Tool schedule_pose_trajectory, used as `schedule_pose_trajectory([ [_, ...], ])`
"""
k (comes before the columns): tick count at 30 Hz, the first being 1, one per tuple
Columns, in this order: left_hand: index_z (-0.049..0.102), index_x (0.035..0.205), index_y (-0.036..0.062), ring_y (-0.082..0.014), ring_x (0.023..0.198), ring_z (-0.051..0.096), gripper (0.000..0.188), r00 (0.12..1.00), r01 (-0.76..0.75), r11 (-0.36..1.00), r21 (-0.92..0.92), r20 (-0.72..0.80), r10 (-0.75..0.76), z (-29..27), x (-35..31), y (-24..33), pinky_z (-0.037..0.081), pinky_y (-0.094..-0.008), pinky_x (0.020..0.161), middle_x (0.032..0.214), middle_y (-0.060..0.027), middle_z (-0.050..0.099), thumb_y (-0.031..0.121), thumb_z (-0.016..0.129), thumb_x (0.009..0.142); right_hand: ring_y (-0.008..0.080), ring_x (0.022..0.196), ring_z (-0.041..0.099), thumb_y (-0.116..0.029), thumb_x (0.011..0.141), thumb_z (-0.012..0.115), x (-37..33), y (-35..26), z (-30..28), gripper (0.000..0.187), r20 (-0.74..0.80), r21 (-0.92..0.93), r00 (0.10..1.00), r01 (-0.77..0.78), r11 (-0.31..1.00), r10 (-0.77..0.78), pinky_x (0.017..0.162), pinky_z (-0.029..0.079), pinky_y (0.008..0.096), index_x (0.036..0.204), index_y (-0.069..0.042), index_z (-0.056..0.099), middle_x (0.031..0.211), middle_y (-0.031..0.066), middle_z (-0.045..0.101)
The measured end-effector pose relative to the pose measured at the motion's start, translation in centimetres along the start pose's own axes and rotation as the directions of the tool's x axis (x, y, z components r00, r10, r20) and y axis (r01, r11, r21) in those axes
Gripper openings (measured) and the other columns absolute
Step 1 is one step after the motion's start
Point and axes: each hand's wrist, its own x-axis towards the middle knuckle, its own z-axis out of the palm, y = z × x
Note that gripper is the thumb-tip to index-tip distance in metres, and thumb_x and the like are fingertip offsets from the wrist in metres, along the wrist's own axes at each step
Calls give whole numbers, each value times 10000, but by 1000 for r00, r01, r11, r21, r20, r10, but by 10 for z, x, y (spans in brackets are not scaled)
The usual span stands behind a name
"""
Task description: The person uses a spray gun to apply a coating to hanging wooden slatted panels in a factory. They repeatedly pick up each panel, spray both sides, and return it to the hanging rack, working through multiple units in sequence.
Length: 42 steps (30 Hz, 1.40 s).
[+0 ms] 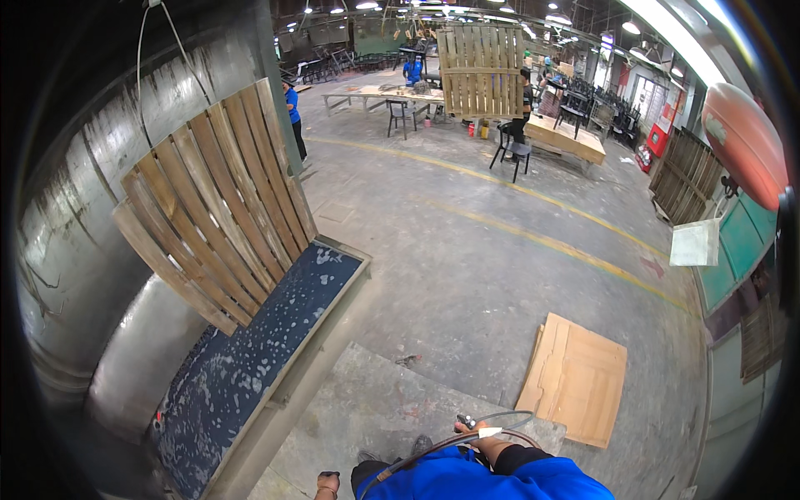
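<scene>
My right hand, in front of my body at the lower middle, is closed round a small dark metal spray gun. A thin hose loops beside it and runs across my blue shirt. My left hand hangs low at the bottom edge with its fingers curled; what it holds, if anything, is hidden. To the left, a slatted wooden panel hangs tilted from a wire. Its lower end reaches over a long trough of dark liquid with pale foam patches. Both hands are apart from the panel.
Curved metal sheeting backs the trough. Flat cardboard lies on the concrete floor at right. An orange rounded object hangs at upper right. Farther off, a person holds another slatted panel near chairs and work tables.
</scene>
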Motion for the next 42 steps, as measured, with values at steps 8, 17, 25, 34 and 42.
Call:
schedule_pose_trajectory([
  [8,750,1069,29,-419,1132,639,475,987,-155,969,194,82,142,8,13,8,499,-501,989,1162,-242,707,390,454,978,394,989,723,-825,736,678,1,2,-15,900,-39,21,999,-2,1000,3,856,557,462,997,33,753,961,253,746],
  [17,744,1023,12,-386,1013,653,429,996,-91,988,122,18,90,10,12,18,499,-479,885,1060,-214,712,353,491,961,391,985,724,-824,736,681,5,4,-18,896,-75,19,997,-9,1000,10,853,557,460,992,31,754,957,252,746],
  [25,734,974,41,-209,606,655,144,968,225,943,-245,-54,-245,7,3,24,472,-364,485,765,-78,687,151,680,896,388,981,725,-822,735,683,6,6,-17,892,-99,9,995,-12,1000,13,850,558,458,988,30,754,953,251,746],
  [34,723,972,15,-220,595,653,174,970,191,954,-230,-105,-220,11,-2,21,472,-371,466,770,-92,692,158,712,874,385,977,726,-821,734,686,11,4,-16,887,-119,-8,993,-10,1000,9,847,558,456,983,28,755,949,250,746],
  [42,721,1024,11,-272,852,688,271,949,217,957,-191,-190,-253,12,-6,28,524,-395,744,952,-143,734,188,771,825,382,974,727,-819,733,688,13,2,-12,884,-129,-15,992,-13,1000,11,845,559,454,979,27,755,945,249,746],
])
